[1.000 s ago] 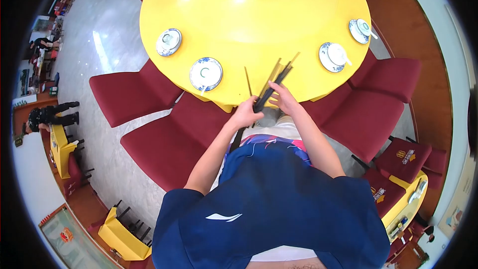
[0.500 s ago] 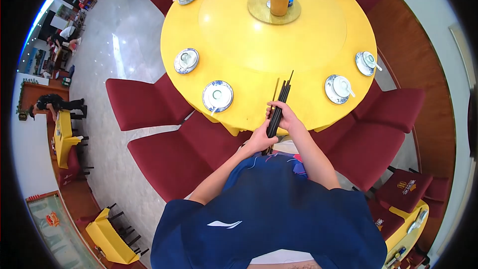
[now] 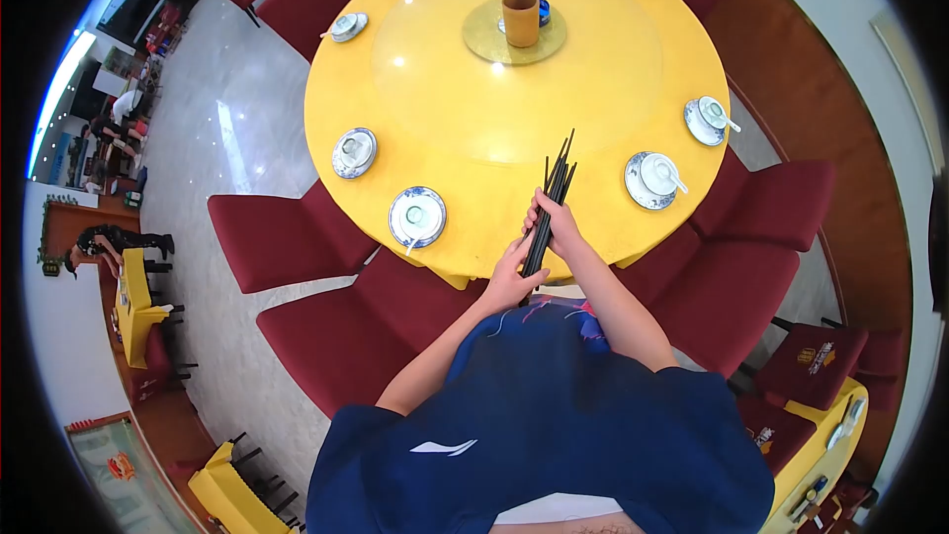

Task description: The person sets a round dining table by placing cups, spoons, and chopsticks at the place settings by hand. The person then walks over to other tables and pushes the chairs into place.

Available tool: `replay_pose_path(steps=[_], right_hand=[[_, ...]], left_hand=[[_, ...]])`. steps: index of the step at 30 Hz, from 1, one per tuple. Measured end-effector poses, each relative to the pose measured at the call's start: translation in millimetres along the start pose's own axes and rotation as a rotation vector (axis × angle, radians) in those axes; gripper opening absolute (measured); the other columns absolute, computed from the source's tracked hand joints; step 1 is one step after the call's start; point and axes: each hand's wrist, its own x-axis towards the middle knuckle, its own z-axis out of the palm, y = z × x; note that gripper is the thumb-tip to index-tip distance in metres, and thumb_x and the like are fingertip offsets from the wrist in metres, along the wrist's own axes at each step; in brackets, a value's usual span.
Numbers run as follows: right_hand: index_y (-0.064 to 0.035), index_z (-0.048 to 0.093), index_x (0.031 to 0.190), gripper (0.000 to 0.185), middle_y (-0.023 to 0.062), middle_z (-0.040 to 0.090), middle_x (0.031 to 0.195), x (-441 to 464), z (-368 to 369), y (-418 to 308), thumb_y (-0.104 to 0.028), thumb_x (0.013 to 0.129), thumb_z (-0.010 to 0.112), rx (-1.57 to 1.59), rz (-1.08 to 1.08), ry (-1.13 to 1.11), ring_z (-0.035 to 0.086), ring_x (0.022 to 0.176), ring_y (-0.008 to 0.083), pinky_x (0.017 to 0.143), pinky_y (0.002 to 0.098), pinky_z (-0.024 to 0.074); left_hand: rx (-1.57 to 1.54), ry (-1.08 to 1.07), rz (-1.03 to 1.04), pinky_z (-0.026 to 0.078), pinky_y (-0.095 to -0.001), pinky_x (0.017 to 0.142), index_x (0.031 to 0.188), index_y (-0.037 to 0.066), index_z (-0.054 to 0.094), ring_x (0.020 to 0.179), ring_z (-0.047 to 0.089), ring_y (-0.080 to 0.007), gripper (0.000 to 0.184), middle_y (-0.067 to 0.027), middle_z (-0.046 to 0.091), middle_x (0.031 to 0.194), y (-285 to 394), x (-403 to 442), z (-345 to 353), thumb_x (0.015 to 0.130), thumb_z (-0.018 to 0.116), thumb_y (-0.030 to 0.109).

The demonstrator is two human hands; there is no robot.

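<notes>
A bundle of dark chopsticks (image 3: 550,208) stands tilted over the near edge of the round yellow table (image 3: 494,227), its thin tips fanned slightly apart. My left hand (image 3: 511,279) is closed round the lower end of the bundle. Higher up, my right hand (image 3: 558,223) wraps round its middle. Left of the hands lies a blue-and-white plate with a bowl and spoon (image 3: 417,218); to the right is another such place setting (image 3: 652,180). A brown cup (image 3: 520,20) holding a white slip stands on the round centre stand (image 3: 479,35).
Dark red chairs (image 3: 336,341) flank me on the left, with more chairs (image 3: 727,292) on the right. Further settings ring the table. A person (image 3: 124,239) bends over a small yellow table (image 3: 133,282) at the far left. Another laid table (image 3: 825,455) stands lower right.
The chopsticks, spread apart at first, are now gathered in a tighter bundle. Both hands have closed in round it. The head view has shifted, showing more of the table's far side.
</notes>
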Motion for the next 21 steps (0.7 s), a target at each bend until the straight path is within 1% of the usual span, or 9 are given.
replay_pose_path(steps=[5, 7, 8, 10, 11, 13, 14, 17, 21], right_hand=[[-0.0104, 0.051, 0.086, 0.023, 0.0035, 0.052, 0.064, 2, -16, -9, -0.030, 0.097, 0.056, 0.093, -0.022, -0.034, 0.055, 0.061, 0.0181, 0.062, 0.0344, 0.0498], [-0.0101, 0.052, 0.088, 0.023, 0.0014, 0.051, 0.063, 16, -40, -10, -0.031, 0.097, 0.056, 0.236, -0.004, 0.053, 0.053, 0.057, 0.0169, 0.059, 0.0331, 0.0481], [-0.0107, 0.052, 0.087, 0.024, -0.0003, 0.049, 0.062, 14, -47, -13, -0.033, 0.097, 0.056, 0.256, -0.007, 0.083, 0.051, 0.056, 0.0145, 0.057, 0.0308, 0.0466], [-0.0110, 0.051, 0.085, 0.030, -0.0021, 0.044, 0.059, 13, -56, -19, -0.038, 0.096, 0.058, 0.273, -0.033, 0.111, 0.046, 0.051, 0.0113, 0.052, 0.0283, 0.0410], [-0.0110, 0.051, 0.085, 0.030, -0.0021, 0.044, 0.059, 11, -53, -22, -0.038, 0.096, 0.058, 0.276, -0.034, 0.114, 0.046, 0.051, 0.0113, 0.052, 0.0283, 0.0410], [-0.0117, 0.050, 0.079, 0.035, -0.0028, 0.041, 0.056, -3, -35, -34, -0.042, 0.094, 0.060, 0.123, -0.143, 0.124, 0.042, 0.046, 0.0110, 0.047, 0.0270, 0.0366], [-0.0130, 0.047, 0.073, 0.037, -0.0035, 0.040, 0.053, -6, -24, -37, -0.041, 0.092, 0.063, 0.028, -0.145, 0.154, 0.042, 0.044, 0.0110, 0.044, 0.0265, 0.0357], [-0.0096, 0.052, 0.072, 0.029, -0.0038, 0.045, 0.054, -8, -5, -26, -0.026, 0.089, 0.070, -0.292, -0.304, 0.078, 0.042, 0.045, 0.0070, 0.044, 0.0246, 0.0340], [-0.0016, 0.055, 0.064, 0.033, -0.0030, 0.047, 0.053, 5, 0, -18, -0.020, 0.083, 0.075, -0.843, -0.617, 0.060, 0.041, 0.050, 0.0069, 0.047, 0.0272, 0.0357]], left_hand=[[-0.166, -0.047, -0.110, 0.050, -0.0287, 0.082, 0.148, 0.008, 0.033, 0.117, 0.048, -0.0193, 0.075, -0.0179, 0.040, 0.138, 3, 7, 2, 0.083, 0.070, 0.007], [0.277, 0.001, 0.373, 0.050, -0.0276, 0.079, 0.151, 0.008, 0.026, 0.109, 0.052, -0.0170, 0.081, -0.0181, 0.040, 0.139, -23, 15, 6, 0.083, 0.070, 0.006], [0.276, -0.006, 0.371, 0.050, -0.0276, 0.079, 0.151, 0.008, 0.026, 0.109, 0.052, -0.0170, 0.081, -0.0181, 0.040, 0.139, -15, 13, 11, 0.083, 0.070, 0.006], [-0.311, 0.052, -0.088, 0.049, -0.0256, 0.076, 0.148, 0.005, 0.029, 0.096, 0.057, -0.0128, 0.079, -0.0171, 0.052, 0.127, 11, 15, 22, 0.083, 0.072, 0.008], [-0.312, 0.048, -0.090, 0.049, -0.0256, 0.076, 0.148, 0.005, 0.029, 0.096, 0.057, -0.0128, 0.079, -0.0171, 0.052, 0.127, -1, 20, 25, 0.083, 0.072, 0.008], [-0.075, -0.147, -0.144, 0.047, -0.0231, 0.068, 0.140, 0.003, 0.034, 0.078, 0.058, -0.0095, 0.070, -0.0109, 0.063, 0.104, -38, 37, 35, 0.082, 0.073, 0.010], [-0.194, -0.062, -0.235, 0.045, -0.0231, 0.062, 0.123, 0.002, 0.043, 0.070, 0.057, -0.0090, 0.054, -0.0042, 0.063, 0.083, -30, 48, 40, 0.081, 0.075, 0.012], [-0.038, -0.041, -0.158, 0.045, -0.0284, 0.056, 0.092, -0.002, 0.056, 0.062, 0.056, -0.0122, 0.021, -0.0047, 0.060, 0.074, -30, 81, 38, 0.079, 0.070, 0.007], [-0.301, 0.079, -0.170, 0.048, -0.0307, 0.064, 0.091, 0.000, 0.056, 0.072, 0.057, -0.0139, 0.014, -0.0050, 0.060, 0.080, -90, 104, 51, 0.082, 0.064, 0.008]])
